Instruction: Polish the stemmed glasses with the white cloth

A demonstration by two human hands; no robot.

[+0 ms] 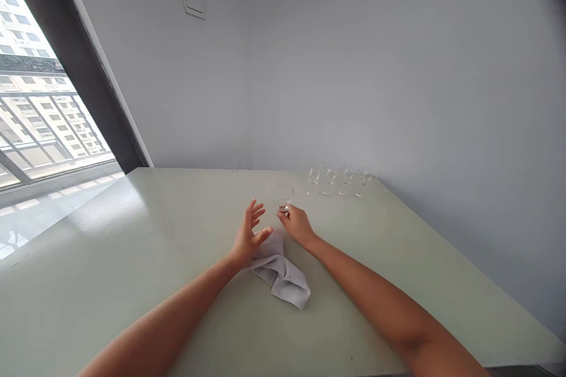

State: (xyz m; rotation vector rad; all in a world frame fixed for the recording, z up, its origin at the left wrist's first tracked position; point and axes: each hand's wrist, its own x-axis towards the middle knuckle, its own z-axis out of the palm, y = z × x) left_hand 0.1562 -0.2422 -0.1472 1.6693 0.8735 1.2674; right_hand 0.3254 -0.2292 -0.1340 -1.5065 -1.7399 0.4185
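Note:
My right hand pinches a clear stemmed glass low down. Its faint round rim shows just beyond my fingers, and much of its outline is too transparent to make out. To the left, my left hand is raised with the fingers spread, holding nothing. Below both hands a crumpled light grey cloth lies on the table, partly covered by my left hand and wrist.
Several clear stemmed glasses stand upright in a group at the table's back right, near the wall. The pale green table meets grey walls behind. At the left is a window with a dark frame.

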